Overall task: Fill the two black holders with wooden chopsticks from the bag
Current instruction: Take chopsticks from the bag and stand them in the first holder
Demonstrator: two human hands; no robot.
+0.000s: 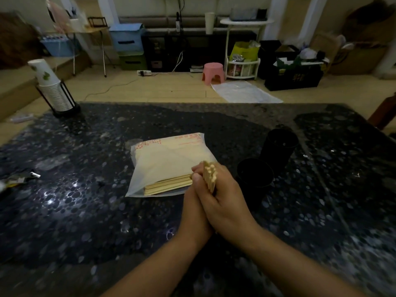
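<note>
Both hands are wrapping around one bundle of chopsticks point(209, 176) just in front of the bag point(169, 162). The right hand point(222, 196) is lying over the top, its fingers curling round the sticks; the left hand point(196, 202) is pressing in from the other side, fingers also folding onto the bundle. The sticks are standing close to upright, tips showing above the knuckles, lower ends hidden inside the palms.

More chopsticks are lying flat inside the bag, their ends showing at its open near edge, just left of the hands. The bag is resting on the dark table point(85, 211).

The two holders are standing to the right of the hands. The near holder point(255, 175) is sitting just beside the right hand, its mouth facing up; the far holder point(279, 146) is standing behind it, further off. Both are looking empty, though their insides are too dark to be sure.

The bundle's long axis is already running roughly with the near holder's opening, and the right hand is the closer one, so the next move is probably calling for a short carry rightward and a lowering into that mouth
</note>
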